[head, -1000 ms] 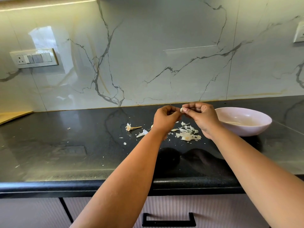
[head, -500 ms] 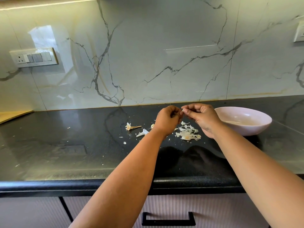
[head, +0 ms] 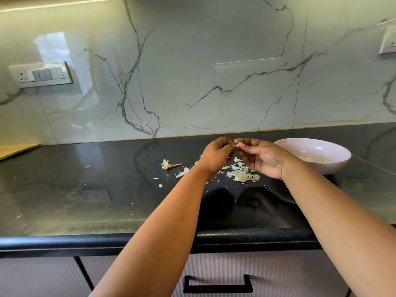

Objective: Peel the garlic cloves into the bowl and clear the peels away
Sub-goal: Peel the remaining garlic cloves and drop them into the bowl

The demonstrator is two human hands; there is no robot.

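Head camera view: both hands meet over the black countertop (head: 107, 189), just left of the pale bowl (head: 334, 166). The left hand (head: 216, 155) and the right hand (head: 263, 157) pinch one small garlic clove (head: 237, 145) between their fingertips. Compared with a second ago, the right hand has rolled outward and shows more palm, while the clove has stayed at the same spot beside the bowl. That suggests the skin is being twisted loose, so peeling goes on and nothing has dropped into the bowl yet. The clove is too small to give its long axis or which way its tip points. Loose peels (head: 242, 174) lie below the hands, left of the bowl, with a stem piece (head: 169, 165) farther left, uncleared.
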